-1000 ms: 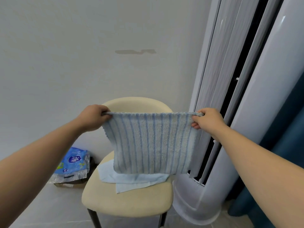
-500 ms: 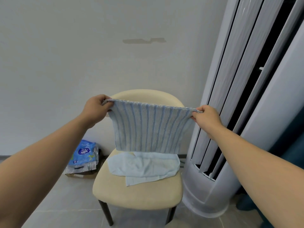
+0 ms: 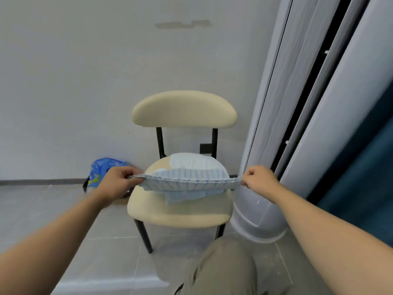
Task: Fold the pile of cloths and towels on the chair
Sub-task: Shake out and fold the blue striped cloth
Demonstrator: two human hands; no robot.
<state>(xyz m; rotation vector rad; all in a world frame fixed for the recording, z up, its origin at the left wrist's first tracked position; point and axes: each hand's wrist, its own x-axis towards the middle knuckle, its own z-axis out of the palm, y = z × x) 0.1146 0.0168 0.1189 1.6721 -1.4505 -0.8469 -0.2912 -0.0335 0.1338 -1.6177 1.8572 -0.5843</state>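
Head-worn, wide-angle, single view. Aimed forward and down; centred on the striped towel (image 3: 187,182) over the seat of a cream chair (image 3: 180,213). Close in: within reach of both hands, left hand (image 3: 118,185) and right hand (image 3: 258,179) at mid-height, forearms running in from the lower corners. Facing a white wall (image 3: 74,81) across the upper left. Tower air conditioner (image 3: 344,124) down the right side, bowed by the lens. Grey floor tiles (image 3: 53,209) at lower left; wearer's knee (image 3: 225,269) at bottom centre.

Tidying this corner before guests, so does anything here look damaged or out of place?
A grey irregular patch mars the white wall above the cream padded chair, like scuffed paint. A blue plastic packet sits by the wall left of it.
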